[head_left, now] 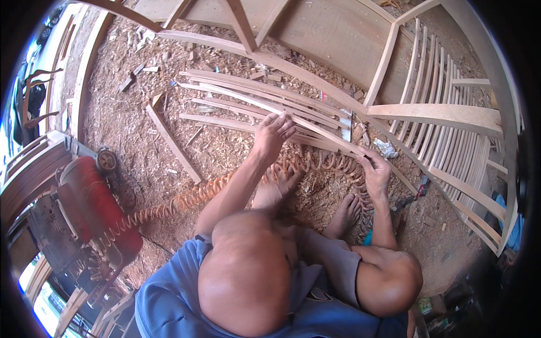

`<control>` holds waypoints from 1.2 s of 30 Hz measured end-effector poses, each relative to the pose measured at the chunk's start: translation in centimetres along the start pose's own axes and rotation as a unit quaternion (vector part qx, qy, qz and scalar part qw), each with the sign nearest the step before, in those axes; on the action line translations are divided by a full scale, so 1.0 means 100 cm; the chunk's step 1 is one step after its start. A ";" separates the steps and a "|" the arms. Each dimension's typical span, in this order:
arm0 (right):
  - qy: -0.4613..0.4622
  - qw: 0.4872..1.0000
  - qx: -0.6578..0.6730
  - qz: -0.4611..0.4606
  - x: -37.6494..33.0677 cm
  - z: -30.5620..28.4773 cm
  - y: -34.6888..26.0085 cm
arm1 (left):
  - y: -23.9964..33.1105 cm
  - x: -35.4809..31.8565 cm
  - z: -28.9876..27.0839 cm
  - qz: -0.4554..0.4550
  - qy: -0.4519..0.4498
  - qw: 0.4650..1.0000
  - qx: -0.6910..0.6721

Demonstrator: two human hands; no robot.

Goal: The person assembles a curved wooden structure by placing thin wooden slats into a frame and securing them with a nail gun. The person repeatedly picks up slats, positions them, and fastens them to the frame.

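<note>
A long, thin wooden slat [321, 133] slants across in front of me, raised over several similar slats [236, 83] that lie on the shavings. My left hand [274, 135] is closed on it near its middle, fingers bent over the wood. At the slat's near right end, my right hand [376, 170] pinches it between thumb and fingers. Under my forearms, an orange coiled air hose [197, 196] runs along the ground past my bare feet.
A large curved wooden frame [304, 70] stands ahead, with a slatted panel [434, 96] at right. A red compressor tank [98, 205] sits at left. A loose board [172, 143] and offcuts lie among wood shavings. A crumpled plastic wrapper [386, 148] is near my right hand.
</note>
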State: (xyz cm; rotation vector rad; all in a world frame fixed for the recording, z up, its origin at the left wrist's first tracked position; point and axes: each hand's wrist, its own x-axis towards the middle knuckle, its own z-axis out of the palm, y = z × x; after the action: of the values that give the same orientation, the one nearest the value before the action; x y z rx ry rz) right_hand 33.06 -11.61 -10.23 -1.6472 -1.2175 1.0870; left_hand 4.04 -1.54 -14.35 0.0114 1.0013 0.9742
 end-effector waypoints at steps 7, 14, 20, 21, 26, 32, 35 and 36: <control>0.091 0.988 0.107 0.059 -0.003 -0.019 0.012 | 0.026 -0.004 -0.011 0.099 0.024 0.994 0.034; 0.103 0.981 0.146 0.071 -0.008 -0.028 0.005 | 0.024 -0.001 -0.014 0.114 0.005 0.992 0.061; 0.065 0.974 0.190 0.108 -0.008 -0.028 0.000 | 0.021 -0.004 -0.013 0.111 -0.030 0.993 0.029; 0.068 0.976 0.185 0.093 -0.008 -0.027 0.000 | 0.022 -0.006 -0.012 0.108 -0.037 0.993 0.021; 0.072 0.986 0.150 0.008 -0.011 -0.027 0.001 | 0.023 -0.007 -0.008 0.109 -0.033 0.993 0.042; 0.013 0.991 0.103 0.082 -0.015 -0.036 -0.016 | 0.022 -0.006 -0.008 0.123 -0.053 0.988 0.072; -0.058 0.992 -0.001 0.116 -0.024 -0.051 -0.031 | 0.019 -0.011 0.001 0.111 -0.052 0.988 0.090; -0.086 0.987 -0.028 0.134 -0.028 -0.060 -0.036 | 0.016 -0.013 0.006 0.108 -0.070 0.986 0.102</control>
State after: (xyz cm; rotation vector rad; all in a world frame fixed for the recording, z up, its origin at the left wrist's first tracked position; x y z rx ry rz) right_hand 37.24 -14.17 -4.55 -1.8301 -1.1655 1.3971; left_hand 3.14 -1.24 -12.41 0.3609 0.9787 1.0479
